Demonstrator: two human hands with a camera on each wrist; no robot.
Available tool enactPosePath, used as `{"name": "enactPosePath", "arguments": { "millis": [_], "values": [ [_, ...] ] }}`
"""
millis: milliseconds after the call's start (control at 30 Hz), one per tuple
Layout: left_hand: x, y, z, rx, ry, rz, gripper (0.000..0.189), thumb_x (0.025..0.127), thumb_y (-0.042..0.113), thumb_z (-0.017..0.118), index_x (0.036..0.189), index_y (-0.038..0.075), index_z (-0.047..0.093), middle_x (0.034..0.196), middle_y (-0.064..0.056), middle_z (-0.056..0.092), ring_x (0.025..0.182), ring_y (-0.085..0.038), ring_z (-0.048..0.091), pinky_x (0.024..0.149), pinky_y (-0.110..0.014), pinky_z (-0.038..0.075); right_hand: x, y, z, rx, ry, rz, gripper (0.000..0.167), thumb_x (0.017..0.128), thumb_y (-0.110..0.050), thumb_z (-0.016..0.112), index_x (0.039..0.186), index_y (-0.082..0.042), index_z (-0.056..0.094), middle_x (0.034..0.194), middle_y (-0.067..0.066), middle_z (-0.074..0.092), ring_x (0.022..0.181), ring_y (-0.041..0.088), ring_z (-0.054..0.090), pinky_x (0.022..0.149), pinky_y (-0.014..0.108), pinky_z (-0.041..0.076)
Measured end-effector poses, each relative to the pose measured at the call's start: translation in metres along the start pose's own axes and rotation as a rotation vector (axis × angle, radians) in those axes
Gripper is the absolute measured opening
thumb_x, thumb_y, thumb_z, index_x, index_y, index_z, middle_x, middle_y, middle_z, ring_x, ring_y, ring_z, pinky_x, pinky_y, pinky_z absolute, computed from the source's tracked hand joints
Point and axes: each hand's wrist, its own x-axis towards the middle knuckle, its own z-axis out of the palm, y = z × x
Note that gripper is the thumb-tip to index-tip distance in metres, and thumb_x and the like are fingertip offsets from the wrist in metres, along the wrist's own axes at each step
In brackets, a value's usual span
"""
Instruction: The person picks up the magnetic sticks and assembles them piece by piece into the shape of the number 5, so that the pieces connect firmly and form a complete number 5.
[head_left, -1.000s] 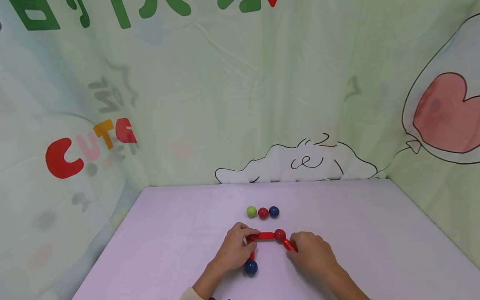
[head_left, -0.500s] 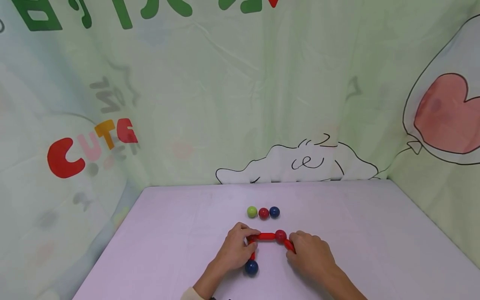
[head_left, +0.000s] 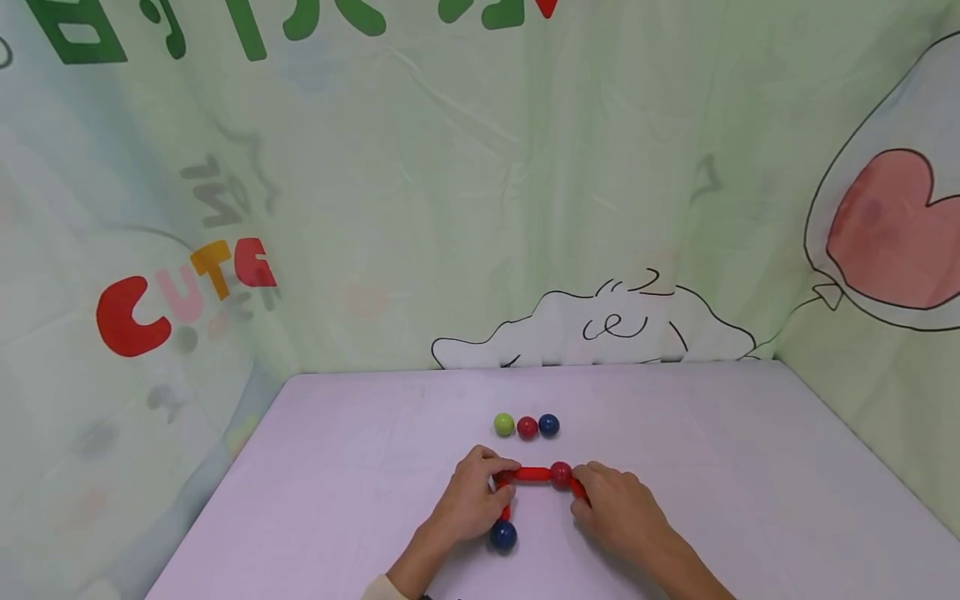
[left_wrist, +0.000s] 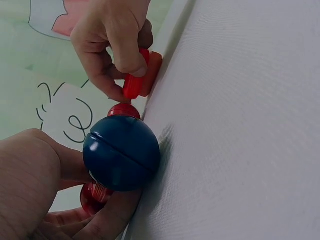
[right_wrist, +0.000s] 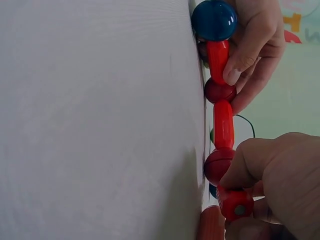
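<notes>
One ball-and-rod chain (head_left: 534, 474) here, partly hidden by the left hand (head_left: 474, 493), which pinches its corner red ball (right_wrist: 220, 91) plus a red rod (right_wrist: 218, 57). Dark blue ball (head_left: 503, 536) sits just off that thumb. Right hand (head_left: 622, 504) grips another red rod (right_wrist: 235, 202) beside the second red ball (head_left: 561, 475). Loose lime ball (head_left: 504, 424), loose red ball (head_left: 527, 428) and loose blue ball (head_left: 549, 425) line up just past the left hand.

Shiny plastic, matt weave.
The red rod (right_wrist: 228, 199) in my right hand (head_left: 624, 510) appears of smooth, shiny plastic, with a dull grey disc (right_wrist: 240, 210) (metal, I believe) at its end. The blue ball (left_wrist: 121, 152) is glossy too, like polished plastic. The tabletop (left_wrist: 240, 125) before me is matt and finely woven, as cloth; the curtain (head_left: 450, 183) is softly wrinkled fabric.
</notes>
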Motion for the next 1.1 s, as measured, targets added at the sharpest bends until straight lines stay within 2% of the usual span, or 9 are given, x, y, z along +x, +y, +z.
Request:
{"name": "enactPosePath", "arguments": {
  "millis": [133, 267, 467, 733, 933, 1100],
  "values": [
    [0.0002, -0.0001, -0.0005, -0.014, -0.002, -0.008, 0.031, 0.091, 0.016, 0.074, 0.122, 0.019, 0.075, 0.110, 0.003, 0.054, 0.095, -0.013, 0.051, 0.071, -0.023, 0.050, -0.0008, 0.0012, -0.0001, 0.010, 0.005, -0.005, 0.043, 0.077, -0.016, 0.082, 0.116, -0.003, 0.070, 0.104, 0.010, 0.072, 0.082, 0.022, 0.065, 0.088, 0.052, 0.056],
    [0.0007, -0.0003, -0.0005, -0.011, -0.002, -0.004, 0.031, 0.092, 0.015, 0.074, 0.123, 0.019, 0.074, 0.109, 0.003, 0.054, 0.094, -0.013, 0.050, 0.071, -0.023, 0.050, -0.0012, 0.0011, -0.0017, 0.031, 0.010, -0.020, 0.041, 0.077, -0.015, 0.082, 0.115, -0.002, 0.071, 0.105, 0.011, 0.072, 0.084, 0.023, 0.066, 0.088, 0.052, 0.056],
    [0.0019, -0.0013, -0.0002, -0.009, -0.004, -0.006, 0.031, 0.092, 0.016, 0.073, 0.124, 0.019, 0.074, 0.111, 0.003, 0.054, 0.092, -0.013, 0.050, 0.071, -0.023, 0.049, -0.0012, 0.0004, -0.0053, 0.107, 0.009, -0.053, 0.035, 0.078, -0.012, 0.081, 0.111, -0.005, 0.073, 0.101, 0.006, 0.071, 0.082, 0.019, 0.062, 0.084, 0.045, 0.058],
    [0.0037, -0.0031, 0.0004, -0.021, -0.006, -0.018, 0.035, 0.093, 0.018, 0.073, 0.128, 0.018, 0.071, 0.113, 0.004, 0.055, 0.094, -0.011, 0.052, 0.073, -0.021, 0.050, 0.0008, -0.0003, -0.0052, 0.233, -0.063, -0.091, 0.039, 0.076, -0.015, 0.087, 0.113, -0.007, 0.075, 0.097, 0.001, 0.070, 0.080, 0.014, 0.058, 0.081, 0.039, 0.059],
    [0.0025, -0.0027, -0.0004, -0.040, 0.002, -0.022, 0.036, 0.093, 0.018, 0.073, 0.129, 0.018, 0.070, 0.112, 0.005, 0.055, 0.093, -0.011, 0.052, 0.072, -0.021, 0.051, -0.0023, -0.0001, -0.0045, 0.303, -0.110, -0.204, 0.027, 0.078, -0.014, 0.085, 0.103, -0.008, 0.076, 0.082, -0.007, 0.064, 0.075, 0.012, 0.054, 0.073, 0.031, 0.057],
    [0.0021, -0.0027, -0.0008, -0.044, 0.004, -0.023, 0.036, 0.093, 0.018, 0.073, 0.129, 0.018, 0.070, 0.112, 0.005, 0.055, 0.093, -0.010, 0.052, 0.073, -0.020, 0.051, -0.0029, -0.0016, -0.0030, 0.323, -0.169, -0.236, 0.021, 0.081, -0.016, 0.083, 0.101, -0.010, 0.076, 0.081, -0.009, 0.062, 0.078, 0.013, 0.054, 0.072, 0.030, 0.055]
  ]
}}
